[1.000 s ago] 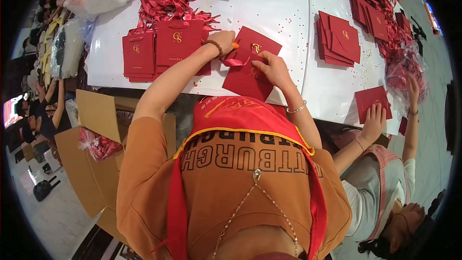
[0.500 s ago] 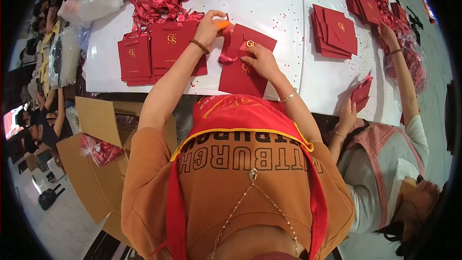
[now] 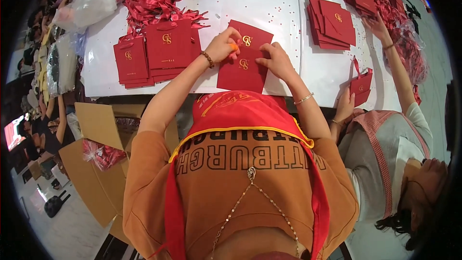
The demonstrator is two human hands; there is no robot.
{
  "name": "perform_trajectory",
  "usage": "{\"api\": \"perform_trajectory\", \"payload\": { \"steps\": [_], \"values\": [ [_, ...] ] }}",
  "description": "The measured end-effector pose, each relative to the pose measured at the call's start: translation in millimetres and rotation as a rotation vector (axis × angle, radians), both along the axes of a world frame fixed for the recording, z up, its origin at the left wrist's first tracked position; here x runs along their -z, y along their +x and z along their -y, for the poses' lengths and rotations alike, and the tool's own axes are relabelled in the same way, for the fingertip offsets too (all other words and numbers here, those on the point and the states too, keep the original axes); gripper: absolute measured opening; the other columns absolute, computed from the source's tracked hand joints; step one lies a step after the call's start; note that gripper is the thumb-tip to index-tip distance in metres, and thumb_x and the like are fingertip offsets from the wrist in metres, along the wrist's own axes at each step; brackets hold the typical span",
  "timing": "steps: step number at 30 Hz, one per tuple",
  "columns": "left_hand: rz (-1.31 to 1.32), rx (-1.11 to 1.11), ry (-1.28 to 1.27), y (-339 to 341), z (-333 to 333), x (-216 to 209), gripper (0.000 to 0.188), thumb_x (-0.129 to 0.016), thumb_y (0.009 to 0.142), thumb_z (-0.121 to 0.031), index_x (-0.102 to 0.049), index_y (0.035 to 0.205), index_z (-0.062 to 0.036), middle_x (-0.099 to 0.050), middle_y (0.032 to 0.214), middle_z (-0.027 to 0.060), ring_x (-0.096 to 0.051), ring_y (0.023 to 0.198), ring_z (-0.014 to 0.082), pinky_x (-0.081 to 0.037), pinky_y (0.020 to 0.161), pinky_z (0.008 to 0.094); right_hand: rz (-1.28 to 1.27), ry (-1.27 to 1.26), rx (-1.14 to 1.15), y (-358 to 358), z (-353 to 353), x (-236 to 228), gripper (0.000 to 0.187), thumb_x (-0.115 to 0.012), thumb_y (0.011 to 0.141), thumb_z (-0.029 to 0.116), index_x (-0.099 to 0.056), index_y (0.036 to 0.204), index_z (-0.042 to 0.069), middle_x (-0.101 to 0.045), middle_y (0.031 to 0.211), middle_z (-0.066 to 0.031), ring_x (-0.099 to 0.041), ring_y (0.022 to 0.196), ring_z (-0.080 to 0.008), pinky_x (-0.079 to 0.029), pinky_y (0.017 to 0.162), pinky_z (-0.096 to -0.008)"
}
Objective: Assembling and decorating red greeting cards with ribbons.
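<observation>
Two red paper gift bags with gold lettering lie overlapping in front of me, the upper bag [image 3: 240, 73] nearer me and another bag [image 3: 249, 32] under its far edge. My left hand [image 3: 222, 47], an orange cover on one finger, is closed in a pinch at the nearer bag's far left corner; what its fingers hold is hidden. My right hand [image 3: 279, 62] pinches that bag's far right edge between thumb and fingers. To the left lie stacked gift bags [image 3: 168, 45], some with ribbon handles, and beyond them a heap of red ribbons [image 3: 153, 0].
A co-worker's hand [image 3: 344, 103] holds a small red bag [image 3: 361, 86] at the right. Another bag stack [image 3: 332, 23] lies on the white table [image 3: 284, 5], scattered with red dots. An opened cardboard box [image 3: 91, 178] stands below left; clear plastic bags [image 3: 94, 0] lie far left.
My left hand has come down and nearer to the bag; the red ribbon that hung from it no longer shows. My right hand has shifted right, to the bag's edge.
</observation>
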State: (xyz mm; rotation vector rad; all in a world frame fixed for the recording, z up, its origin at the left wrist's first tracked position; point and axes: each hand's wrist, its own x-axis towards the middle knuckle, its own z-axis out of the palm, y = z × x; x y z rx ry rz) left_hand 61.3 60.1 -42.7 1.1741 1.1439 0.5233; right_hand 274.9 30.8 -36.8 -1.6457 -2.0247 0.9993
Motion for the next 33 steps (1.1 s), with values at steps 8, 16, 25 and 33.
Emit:
{"api": "perform_trajectory", "payload": {
  "steps": [8,16,25,33],
  "values": [
    [0.107,-0.014,-0.044,18,23,-6,0.011,-0.054,0.08,-0.002,-0.059,0.088,0.0035,-0.061,0.071,0.0073,-0.059,0.054,0.0116,-0.044,0.047,0.0213,-0.198,-0.329,0.122,0,-2,7,0.035,-0.07,0.072,0.018,-0.057,0.099,-0.001,-0.062,0.077,-0.0141,-0.06,0.07,-0.0202,-0.046,0.064,-0.0303],
    [-0.103,-0.134,0.062,35,30,7,0.006,-0.054,0.08,-0.002,-0.056,0.085,0.0008,-0.062,0.067,0.0116,-0.062,0.054,0.0148,-0.046,0.047,0.0248,-0.209,-0.362,0.12,-2,0,-2,0.037,-0.07,0.072,0.02,-0.057,0.1,-0.001,-0.062,0.079,-0.0145,-0.06,0.072,-0.0221,-0.046,0.066,-0.0311],
    [-0.273,-0.123,0.215,51,38,-1,0.01,-0.051,0.075,-0.003,-0.056,0.082,0.0017,-0.061,0.064,0.0139,-0.06,0.05,0.0202,-0.046,0.047,0.0314,-0.224,-0.302,0.138,-5,5,-1,0.03,-0.067,0.074,0.017,-0.059,0.099,0.002,-0.061,0.078,-0.0131,-0.058,0.07,-0.0205,-0.045,0.066,-0.031],
    [-0.295,-0.192,0.293,56,42,5,0.021,-0.052,0.075,-0.002,-0.053,0.096,-0.0009,-0.058,0.059,0.0093,-0.056,0.047,0.0169,-0.043,0.043,0.0297,-0.304,-0.157,0.115,-6,12,-3,0.023,-0.064,0.075,0.01,-0.058,0.095,0.002,-0.062,0.081,-0.0121,-0.058,0.07,-0.0214,-0.045,0.065,-0.0301]
  ]
}}
